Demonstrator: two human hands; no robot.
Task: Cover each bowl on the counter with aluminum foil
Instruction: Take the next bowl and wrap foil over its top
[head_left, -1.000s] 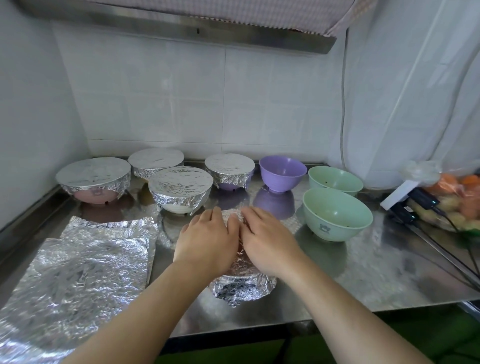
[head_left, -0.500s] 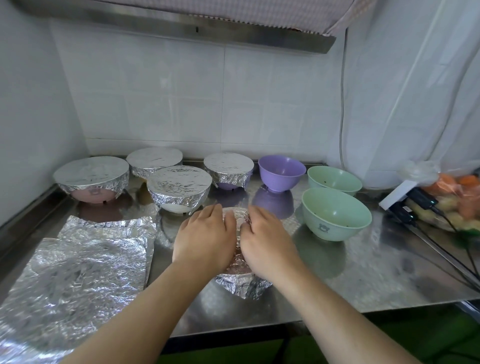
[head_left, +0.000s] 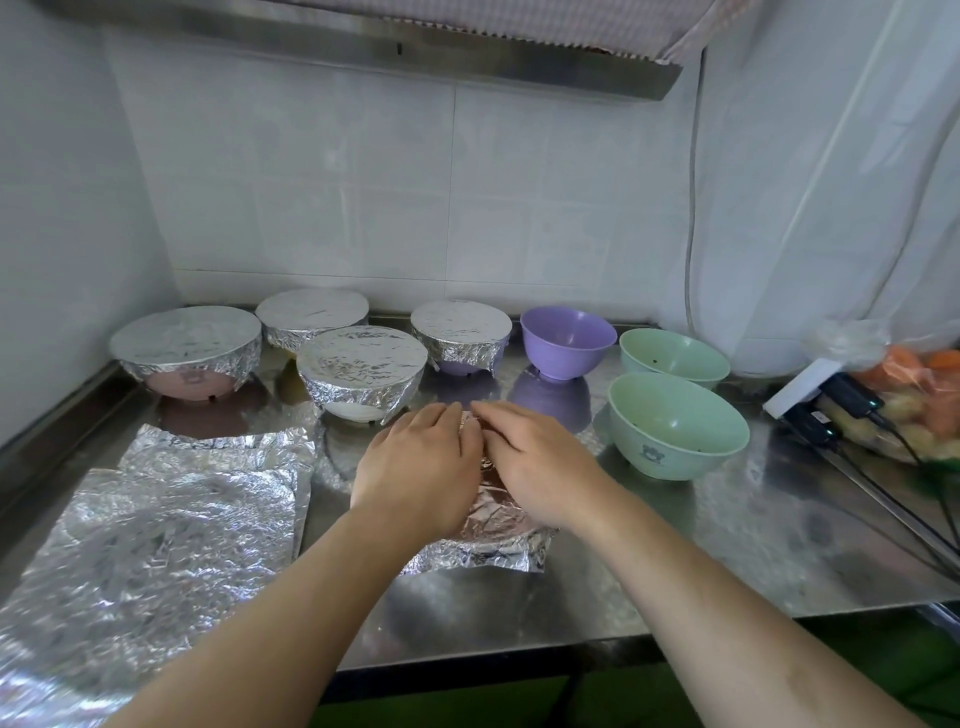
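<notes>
Pressing my flat left hand (head_left: 415, 470) and right hand (head_left: 540, 462) on the foil sheet (head_left: 488, 540), I should fold every edge snugly under the bowl's rim.

Five foil-covered bowls (head_left: 360, 371), three uncovered bowls (head_left: 678, 425), two hands (head_left: 418, 470).

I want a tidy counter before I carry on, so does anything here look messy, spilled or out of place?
Nothing is spilled or broken. Two small oddities: dark specks lie inside both green bowls, and the spare foil sheets are crumpled, with the nearest one lying past the counter's front edge.
</notes>
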